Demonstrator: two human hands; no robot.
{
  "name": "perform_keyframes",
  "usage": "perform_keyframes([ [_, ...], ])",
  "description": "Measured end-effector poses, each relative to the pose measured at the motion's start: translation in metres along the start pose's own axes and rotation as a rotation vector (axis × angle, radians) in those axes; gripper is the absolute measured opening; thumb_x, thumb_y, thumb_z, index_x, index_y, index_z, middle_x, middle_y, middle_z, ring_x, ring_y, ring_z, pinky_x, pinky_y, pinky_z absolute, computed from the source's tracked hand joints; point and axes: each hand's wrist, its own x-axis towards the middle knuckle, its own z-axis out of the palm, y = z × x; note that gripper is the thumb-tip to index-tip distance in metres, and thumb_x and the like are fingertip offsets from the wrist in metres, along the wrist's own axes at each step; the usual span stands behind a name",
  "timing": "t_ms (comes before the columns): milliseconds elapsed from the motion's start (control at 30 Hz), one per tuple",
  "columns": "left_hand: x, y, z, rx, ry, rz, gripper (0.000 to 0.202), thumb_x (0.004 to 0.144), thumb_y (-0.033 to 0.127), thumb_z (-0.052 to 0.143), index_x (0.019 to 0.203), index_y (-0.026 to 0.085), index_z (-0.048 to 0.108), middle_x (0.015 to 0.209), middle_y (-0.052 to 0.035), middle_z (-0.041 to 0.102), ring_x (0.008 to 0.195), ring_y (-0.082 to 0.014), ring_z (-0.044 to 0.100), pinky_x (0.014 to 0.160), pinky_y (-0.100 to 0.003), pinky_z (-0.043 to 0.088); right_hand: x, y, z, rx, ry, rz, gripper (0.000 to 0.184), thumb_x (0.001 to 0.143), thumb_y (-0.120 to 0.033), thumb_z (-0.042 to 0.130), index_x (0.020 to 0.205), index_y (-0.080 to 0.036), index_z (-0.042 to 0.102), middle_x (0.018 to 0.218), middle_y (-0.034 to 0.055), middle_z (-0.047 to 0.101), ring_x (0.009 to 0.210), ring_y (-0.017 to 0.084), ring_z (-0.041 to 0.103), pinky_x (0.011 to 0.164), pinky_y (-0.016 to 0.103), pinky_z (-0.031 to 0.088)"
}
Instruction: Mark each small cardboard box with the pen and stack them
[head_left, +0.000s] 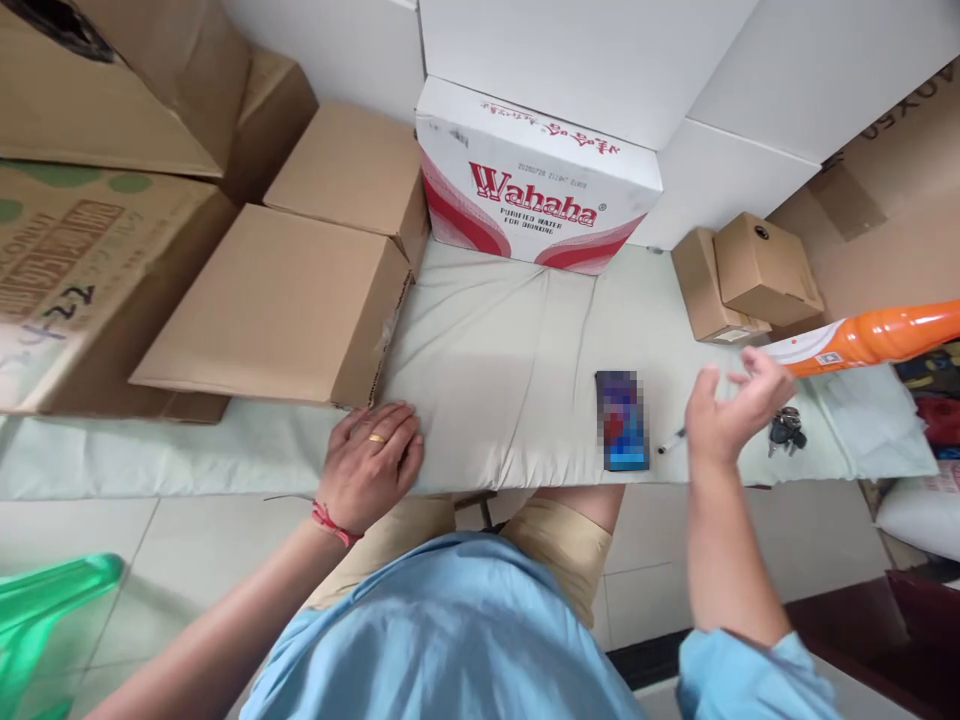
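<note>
Pen [671, 443], dark and slim, pokes out from under the heel of the right hand [724, 410] near the front edge of a pale cloth [487, 350] spread over a low surface. The right hand is raised a little above the cloth with its fingers loosely curled and slightly blurred; whether it grips the pen or merely hangs over it cannot be told. Just left of the pen lies a flat blue and red item [622, 420], its face blurred. Just right of the hand sits a bunch of keys [784, 430], and above them an orange bottle [870, 340] lies on its side, reaching off to the right.

Well apart, on the other side of the cloth, the left hand [371, 465] rests flat and released, palm down, fingers spread. It wears a gold ring [376, 438] and has a red cord [330, 522] at the wrist. Its fingertips are just below the corner of a brown cardboard box [277, 300].

At the back of the cloth stands a white and red Wahaha carton [532, 180] against a white wall. Two small cardboard boxes [757, 265] sit at back right. A large printed carton [67, 270] fills the left, and a green plastic object [45, 600] shows over the tiled floor.
</note>
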Motion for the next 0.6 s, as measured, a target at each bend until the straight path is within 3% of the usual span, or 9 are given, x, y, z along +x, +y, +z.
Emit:
perform_keyframes([
  [67, 0.001, -0.001, 0.001, -0.005, 0.000, 0.012, 0.020, 0.099, 0.016, 0.069, 0.117, 0.021, 0.074, 0.120, -0.0107, 0.084, 0.114, -0.0308, 0.081, 0.114, -0.049, 0.050, 0.059, 0.035, 0.010, -0.186, -0.004, 0.013, 0.036, 0.092, -0.024, 0.063, 0.125, -0.012, 0.066, 0.123, 0.0230, 0.067, 0.119, 0.035, 0.056, 0.100, 0.051, 0.047],
  [133, 0.002, -0.002, -0.002, -0.001, 0.005, 0.015, 0.021, 0.098, 0.015, 0.068, 0.117, 0.021, 0.073, 0.119, -0.0106, 0.084, 0.113, -0.0311, 0.081, 0.112, -0.049, 0.049, 0.110, 0.058, 0.022, -0.335, -0.216, 0.030, 0.021, 0.094, -0.022, 0.063, 0.107, -0.010, 0.075, 0.106, 0.0209, 0.072, 0.107, 0.030, 0.057, 0.099, 0.048, 0.043],
  [233, 0.003, -0.001, -0.004, 0.013, 0.008, 0.012, 0.021, 0.097, 0.013, 0.069, 0.116, 0.021, 0.072, 0.119, -0.0109, 0.084, 0.112, -0.0318, 0.081, 0.109, -0.049, 0.050, 0.167, 0.068, 0.037, -0.518, -0.318, 0.074, 0.029, 0.101, -0.025, 0.064, 0.107, -0.001, 0.079, 0.106, 0.0261, 0.073, 0.110, 0.029, 0.058, 0.090, 0.046, 0.039],
  [367, 0.003, 0.000, -0.005, 0.037, 0.025, 0.014, 0.021, 0.096, 0.012, 0.068, 0.115, 0.022, 0.071, 0.118, -0.0102, 0.085, 0.107, -0.0314, 0.082, 0.105, -0.050, 0.052, 0.220, 0.060, 0.054, -0.575, -0.343, 0.045, 0.048, 0.110, -0.033, 0.055, 0.124, 0.011, 0.070, 0.124, 0.0317, 0.071, 0.130, 0.031, 0.057, 0.088, 0.048, 0.034],
  [467, 0.003, 0.000, -0.005, 0.054, 0.029, 0.015, 0.022, 0.095, 0.010, 0.068, 0.114, 0.021, 0.070, 0.117, -0.0106, 0.085, 0.106, -0.0318, 0.083, 0.102, -0.050, 0.053, 0.253, 0.063, 0.070, -0.614, -0.456, 0.025, 0.078, 0.110, -0.051, 0.049, 0.134, 0.022, 0.057, 0.132, 0.0375, 0.066, 0.139, 0.035, 0.055, 0.086, 0.049, 0.032],
  [533, 0.003, 0.000, -0.006, 0.052, 0.022, 0.006, 0.023, 0.095, 0.010, 0.069, 0.115, 0.021, 0.070, 0.118, -0.0111, 0.084, 0.108, -0.0319, 0.082, 0.099, -0.048, 0.055, 0.270, 0.071, 0.084, -0.648, -0.546, 0.039, 0.091, 0.107, -0.060, 0.048, 0.133, 0.026, 0.055, 0.134, 0.0429, 0.062, 0.135, 0.033, 0.059, 0.086, 0.050, 0.032],
  [600, 0.002, 0.001, -0.006, 0.043, 0.006, -0.005, 0.025, 0.094, 0.009, 0.069, 0.117, 0.020, 0.070, 0.120, -0.0120, 0.084, 0.111, -0.0321, 0.082, 0.096, -0.046, 0.057, 0.283, 0.079, 0.097, -0.685, -0.541, 0.028, 0.090, 0.106, -0.063, 0.050, 0.128, 0.023, 0.062, 0.131, 0.0430, 0.063, 0.121, 0.026, 0.068, 0.083, 0.048, 0.033],
])
